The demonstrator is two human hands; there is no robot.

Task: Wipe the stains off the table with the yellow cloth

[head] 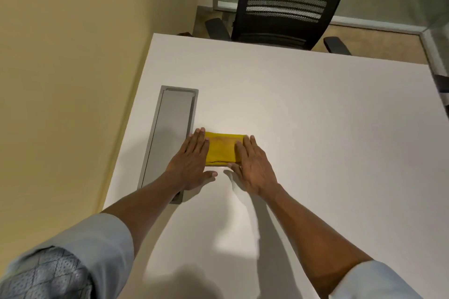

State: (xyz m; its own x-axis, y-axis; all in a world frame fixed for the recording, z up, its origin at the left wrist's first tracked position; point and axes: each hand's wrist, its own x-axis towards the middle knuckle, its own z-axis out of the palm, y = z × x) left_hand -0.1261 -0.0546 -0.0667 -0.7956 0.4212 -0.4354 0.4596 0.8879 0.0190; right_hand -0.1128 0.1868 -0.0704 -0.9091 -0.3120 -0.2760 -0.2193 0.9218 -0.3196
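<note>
The folded yellow cloth [222,149] lies flat on the white desk [315,128], towards its left side, just right of a long grey metal cable cover [172,128] set into the surface. Both hands lie on the cloth with straight fingers: the left hand [192,160] on its left end, the right hand [252,165] on its right end. So each grip is released, only pressing. A black mesh office chair [286,0] stands at the far edge.

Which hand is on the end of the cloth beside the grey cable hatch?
The left hand, fingers straight, on the end of the yellow cloth next to the grey hatch; the right hand lies on the other end, bare table beyond.
</note>
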